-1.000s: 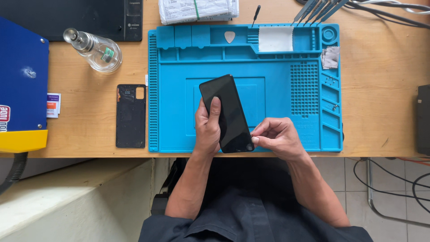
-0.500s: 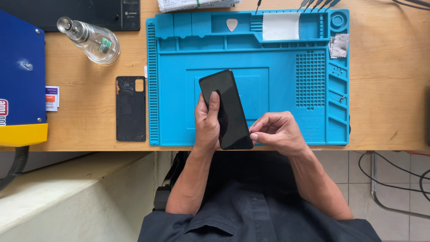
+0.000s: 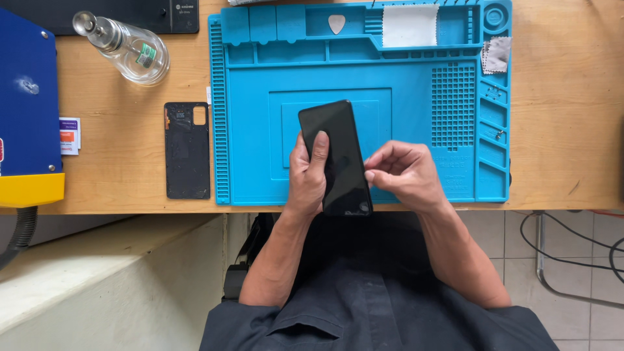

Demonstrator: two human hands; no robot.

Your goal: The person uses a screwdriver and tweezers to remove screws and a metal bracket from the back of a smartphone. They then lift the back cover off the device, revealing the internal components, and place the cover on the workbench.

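Right hand [image 3: 403, 174] now higher beside phone [image 3: 336, 156]

Premises: a small electronics repair workshop. Evidence: a blue silicone repair mat [image 3: 260, 162] with moulded parts compartments lies on a wooden workbench [image 3: 565, 130]. A detached phone back cover [image 3: 188, 150] lies just beside the mat. A glass solvent dispenser bottle [image 3: 127, 47], a plectrum-shaped opening pick [image 3: 337, 23] and cleaning cloths [image 3: 409, 26] are present. Loose cables [image 3: 572, 247] run over a tiled floor.
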